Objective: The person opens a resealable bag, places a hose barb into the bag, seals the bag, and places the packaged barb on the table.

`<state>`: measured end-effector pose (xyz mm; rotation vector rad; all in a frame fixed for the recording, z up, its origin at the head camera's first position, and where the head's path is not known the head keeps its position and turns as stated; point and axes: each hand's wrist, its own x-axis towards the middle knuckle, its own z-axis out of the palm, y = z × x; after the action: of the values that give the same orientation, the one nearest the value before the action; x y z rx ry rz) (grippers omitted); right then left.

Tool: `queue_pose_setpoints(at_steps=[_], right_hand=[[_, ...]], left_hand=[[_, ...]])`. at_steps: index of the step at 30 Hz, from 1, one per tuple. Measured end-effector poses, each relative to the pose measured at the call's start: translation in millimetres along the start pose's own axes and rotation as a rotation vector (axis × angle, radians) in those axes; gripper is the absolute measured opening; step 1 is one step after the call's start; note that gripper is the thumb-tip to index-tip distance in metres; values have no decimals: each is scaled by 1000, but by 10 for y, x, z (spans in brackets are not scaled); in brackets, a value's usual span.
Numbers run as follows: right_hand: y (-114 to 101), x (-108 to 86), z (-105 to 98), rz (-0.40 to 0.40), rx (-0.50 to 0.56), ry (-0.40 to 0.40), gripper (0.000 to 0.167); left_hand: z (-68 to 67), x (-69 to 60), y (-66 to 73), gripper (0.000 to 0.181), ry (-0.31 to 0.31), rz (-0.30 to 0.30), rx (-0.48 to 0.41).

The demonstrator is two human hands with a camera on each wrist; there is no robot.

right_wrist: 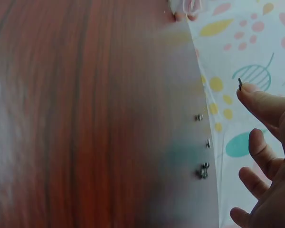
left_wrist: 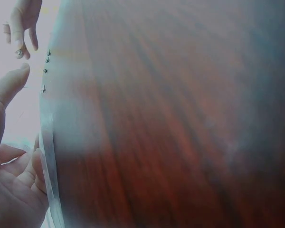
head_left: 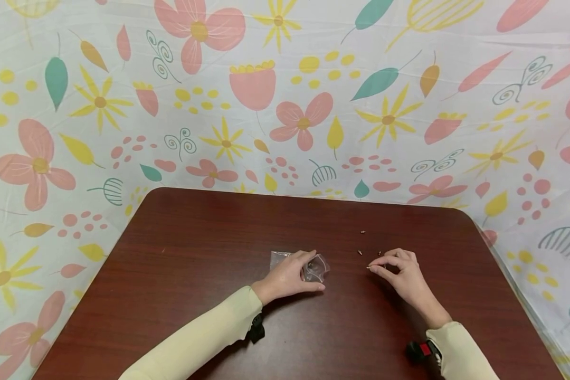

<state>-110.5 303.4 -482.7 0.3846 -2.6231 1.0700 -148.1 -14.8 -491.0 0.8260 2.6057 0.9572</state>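
Note:
In the head view my left hand (head_left: 287, 275) holds a clear plastic bag (head_left: 315, 269) against the table. Its fingers curve over the bag's far side and its thumb lies on the near side. Something small and dark shows inside the bag, too unclear to name. To the right, my right hand (head_left: 405, 277) pinches a small screw (right_wrist: 240, 84) between thumb and index finger, slightly above the table. The right wrist view shows its other fingers (right_wrist: 261, 147) loosely bent and apart from the screw. Several similar small metal pieces (right_wrist: 203, 171) lie on the table beside that hand.
The dark red-brown wooden table (head_left: 195, 227) has rounded far corners. Behind it hangs a white cloth (head_left: 332, 132) printed with flowers and leaves. One loose metal piece (head_left: 363, 232) lies farther back than the others. Straps with small devices sit at both wrists.

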Motion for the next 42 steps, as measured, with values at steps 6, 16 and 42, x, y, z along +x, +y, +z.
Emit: queue_pose_setpoints(at_steps=[6, 16, 42], right_hand=[[-96, 15, 69, -22, 10, -12, 18], [-189, 37, 178, -61, 18, -18, 19], [-391, 151, 601, -99, 55, -29, 18]], left_hand=[[1, -3, 4, 93, -1, -4, 0], [-16, -4, 24, 92, 2, 0, -3], [10, 14, -3, 92, 15, 22, 5]])
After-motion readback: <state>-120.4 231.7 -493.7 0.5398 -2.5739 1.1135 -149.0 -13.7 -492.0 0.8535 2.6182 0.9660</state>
